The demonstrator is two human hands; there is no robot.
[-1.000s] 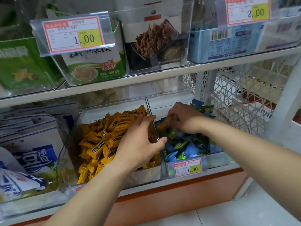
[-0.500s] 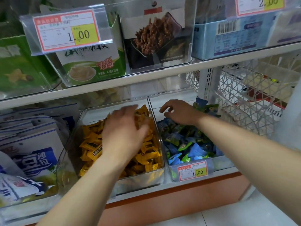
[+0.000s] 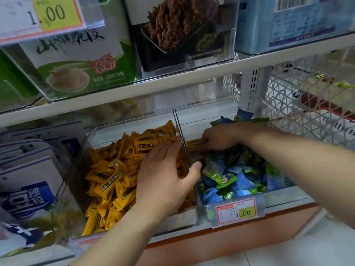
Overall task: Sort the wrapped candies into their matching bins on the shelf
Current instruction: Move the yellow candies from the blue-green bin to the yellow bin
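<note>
**shelfwatcher:** ok so what's going on in the candy bins here?

**binnerd:** Two clear bins side by side on the lower shelf [image 3: 240, 227]. The left bin [image 3: 99, 135] is piled with yellow wrapped candies [image 3: 111, 181]. The right bin [image 3: 272, 198] holds a mix of blue and green wrapped candies [image 3: 230, 181], with a red-bordered price tag [image 3: 236, 211] clipped on its front.

**shelfwatcher:** and the hands?

**binnerd:** The left hand [image 3: 165, 181] is palm down over the yellow pile, fingers spread and loose, thumb hooked over the clear divider wall [image 3: 182, 139] between the two bins. Can't see anything gripped in it, it's flat and not closed on a candy as far as I can tell. The right hand [image 3: 221, 137] is reaching into the back of the right bin, fingers pinched on a stray yellow candy [image 3: 195, 145] that's sitting just past the divider, on the blue/green side.

**shelfwatcher:** so one yellow is in the wrong bin?

**binnerd:** Yep, it's right beside the divider, low in the bin's back-left corner, with the right hand's fingertips on its end.

**shelfwatcher:** anything else around?

**binnerd:** Upper shelf has a green and white box [image 3: 80, 60], a dark snack box [image 3: 180, 33] and a blue box [image 3: 292, 22] in clear holders. There's a white mesh basket [image 3: 307, 104] off to the right and blue-and-white bags [image 3: 26, 189] to the left of the yellow bin.
</note>
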